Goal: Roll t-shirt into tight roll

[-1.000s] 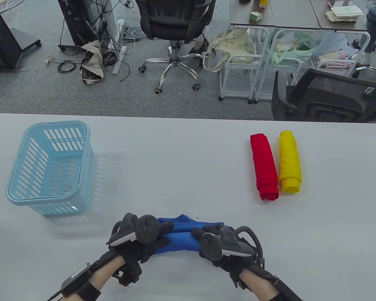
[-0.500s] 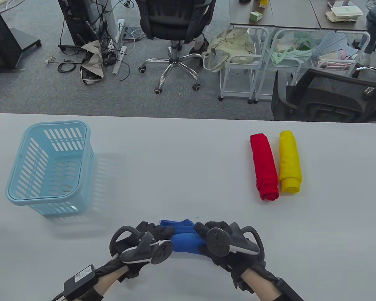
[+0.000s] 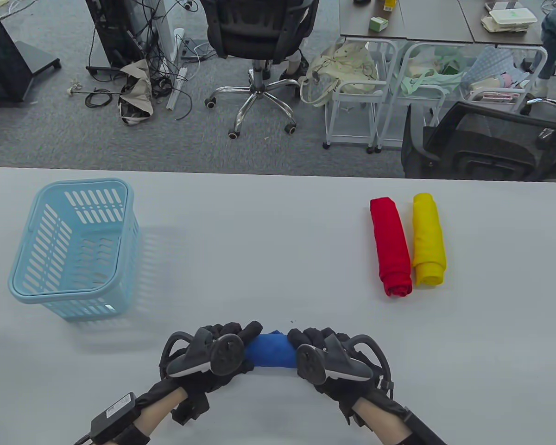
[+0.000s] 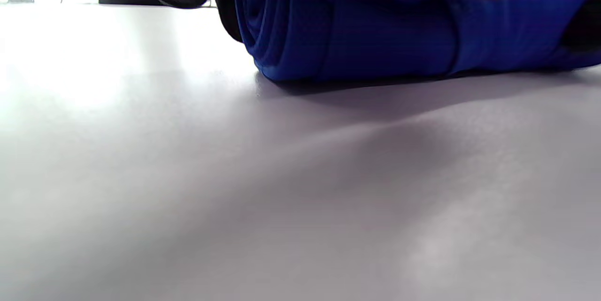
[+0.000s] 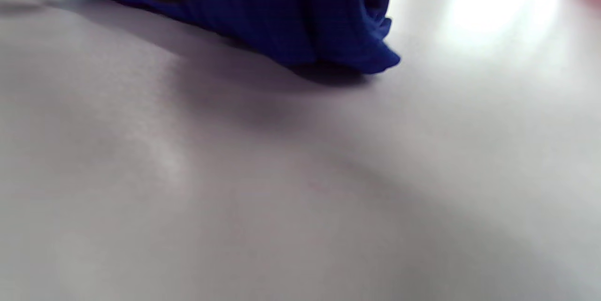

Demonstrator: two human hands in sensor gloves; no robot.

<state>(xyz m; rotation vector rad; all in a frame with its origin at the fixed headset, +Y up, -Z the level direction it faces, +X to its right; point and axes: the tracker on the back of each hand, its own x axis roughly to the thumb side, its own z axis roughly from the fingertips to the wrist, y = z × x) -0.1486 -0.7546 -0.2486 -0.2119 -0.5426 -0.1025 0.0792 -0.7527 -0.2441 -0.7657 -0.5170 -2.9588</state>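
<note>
A blue t-shirt [image 3: 271, 354] lies as a short thick roll near the table's front edge, crosswise between both hands. My left hand [image 3: 227, 340] grips its left end, with the fingers curled over the top. My right hand [image 3: 315, 340] grips the right end in the same manner. Only the middle of the roll shows between the trackers in the table view. The left wrist view shows the blue t-shirt [image 4: 375, 33] resting on the table with its spiral layers at the end. In the right wrist view the blue t-shirt [image 5: 300, 19] has a small loose corner sticking out.
A light blue slotted basket [image 3: 28, 289] stands at the left of the grey table [image 3: 259, 241]. At the right lie a red roll [image 3: 390, 245] and a yellow roll [image 3: 428, 238], side by side. Office chairs and carts stand on the floor beyond the table's far edge.
The loose blue flap on the far side has been wound into the roll. Both hands turned forward over it and drew closer together, leaving less blue cloth showing.
</note>
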